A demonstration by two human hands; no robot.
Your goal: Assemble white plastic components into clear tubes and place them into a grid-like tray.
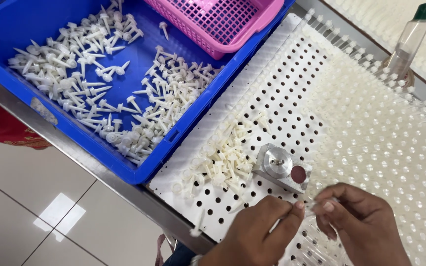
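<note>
My left hand and my right hand meet at the bottom of the view, fingertips pinched together over the white perforated board. A small clear tube shows between the two sets of fingertips; which hand grips it is hard to tell. Just beyond my fingers sits a small metal block with a round socket and a dark red disc. A loose heap of white plastic plunger parts lies on the board left of the block. Rows of clear tubes stand in the board's holes to the right.
A blue crate holding several white plastic parts sits at the upper left, with a pink basket resting on it. A clear bottle with a green cap stands at the upper right. The steel table edge borders a tiled floor.
</note>
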